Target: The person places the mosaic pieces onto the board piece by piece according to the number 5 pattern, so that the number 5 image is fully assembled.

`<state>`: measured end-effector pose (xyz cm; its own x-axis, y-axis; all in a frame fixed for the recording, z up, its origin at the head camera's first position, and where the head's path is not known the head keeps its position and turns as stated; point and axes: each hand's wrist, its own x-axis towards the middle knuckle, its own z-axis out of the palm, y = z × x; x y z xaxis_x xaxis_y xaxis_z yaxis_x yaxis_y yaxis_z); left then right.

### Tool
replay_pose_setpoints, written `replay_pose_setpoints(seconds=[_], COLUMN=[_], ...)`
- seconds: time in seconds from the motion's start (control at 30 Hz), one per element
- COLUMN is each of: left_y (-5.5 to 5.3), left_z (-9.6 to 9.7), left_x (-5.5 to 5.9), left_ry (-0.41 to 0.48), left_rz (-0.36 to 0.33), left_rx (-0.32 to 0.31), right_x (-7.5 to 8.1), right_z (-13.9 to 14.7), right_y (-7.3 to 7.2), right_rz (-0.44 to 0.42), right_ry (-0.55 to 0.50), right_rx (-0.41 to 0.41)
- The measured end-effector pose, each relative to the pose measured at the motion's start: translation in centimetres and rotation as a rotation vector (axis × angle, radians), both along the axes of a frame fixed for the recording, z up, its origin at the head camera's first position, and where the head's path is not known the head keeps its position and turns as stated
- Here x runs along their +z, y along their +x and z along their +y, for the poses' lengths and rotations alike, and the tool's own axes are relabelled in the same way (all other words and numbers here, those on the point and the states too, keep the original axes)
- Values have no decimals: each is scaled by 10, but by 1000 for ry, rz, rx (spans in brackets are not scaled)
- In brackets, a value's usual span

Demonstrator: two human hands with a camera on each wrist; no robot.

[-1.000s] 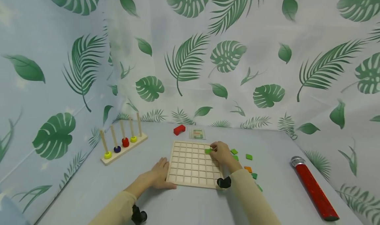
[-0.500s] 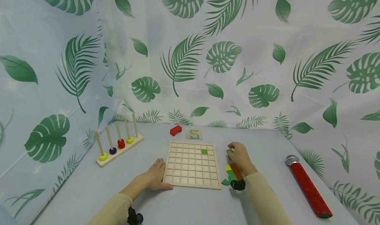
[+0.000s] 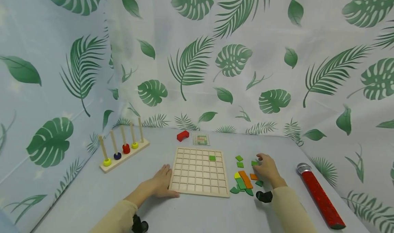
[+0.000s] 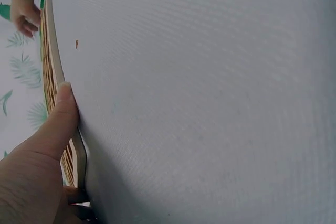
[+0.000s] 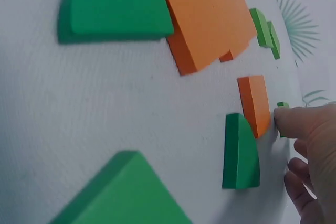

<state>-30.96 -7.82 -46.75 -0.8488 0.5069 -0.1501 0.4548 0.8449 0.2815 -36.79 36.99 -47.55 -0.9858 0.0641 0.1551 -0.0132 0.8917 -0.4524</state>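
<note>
My left hand rests at the near left corner of a wooden grid board, fingers along its left side and thumb against the near edge. One green square tile lies in a cell toward the board's far right. To the right, my right hand is low over the table, thumb right at a loose green tile and index finger raised apart from the thumb. Beside it lie a small orange block and a dark green rounded block. In the right wrist view a fingertip partly hides the green tile.
Between board and right hand lie two green tiles, a long orange block and several green and yellow blocks. A pegged bead stand is left; a red block and pattern card behind; a red microphone right.
My right hand has left the green tile on the board and moved right, past the two loose green tiles, to another one. The left hand keeps its place at the board.
</note>
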Motion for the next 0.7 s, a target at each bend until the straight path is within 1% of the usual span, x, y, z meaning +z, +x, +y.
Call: replay_pose_setpoints(seconds=[0.13, 0.3, 0.53, 0.63, 0.7], left_y=[0, 0, 1, -1, -2], left_z=[-1, -3, -4, -4, -2], left_x=[-2, -5, -6, -7, -7], left_ry=[5, 9, 43, 27, 25], left_rz=[0, 12, 6, 11, 12], left_rx=[2, -4, 2, -2, -7], right_x=[1, 1, 0, -2, -2], right_z=[3, 0, 0, 2, 3], right_y=[2, 2, 2, 3, 4], right_rz=[-30, -7, 33, 31, 19], right_ry=[-22, -36, -20, -21, -30], right_rx=[-11, 1, 31, 39, 28])
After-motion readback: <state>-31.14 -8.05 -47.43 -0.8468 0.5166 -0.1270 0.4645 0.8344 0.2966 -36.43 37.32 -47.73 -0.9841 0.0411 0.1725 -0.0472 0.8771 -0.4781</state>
